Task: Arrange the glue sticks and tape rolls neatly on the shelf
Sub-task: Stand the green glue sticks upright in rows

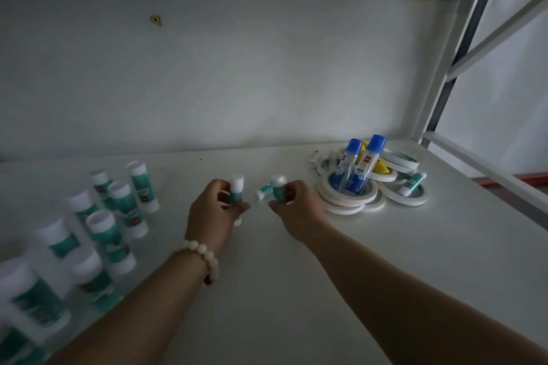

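On the white shelf [267, 290] my left hand [212, 210] grips an upright teal-and-white glue stick [236, 188]. Beside it, my right hand [296, 210] holds two more teal glue sticks [274, 187], one upright and one tilted left. Several matching glue sticks [118, 210] stand in rows at the left. At the right, white tape rolls [347, 198] lie in a loose pile, with two blue-capped glue bottles [361, 163] standing inside a roll. Another small teal glue stick [412, 184] lies across a tape roll there.
A white back wall [237, 68] closes the shelf behind. The shelf's metal upright [450, 68] and side rails stand at the right. Something yellow [379, 167] sits among the tape rolls. The front rows of sticks at far left are blurred.
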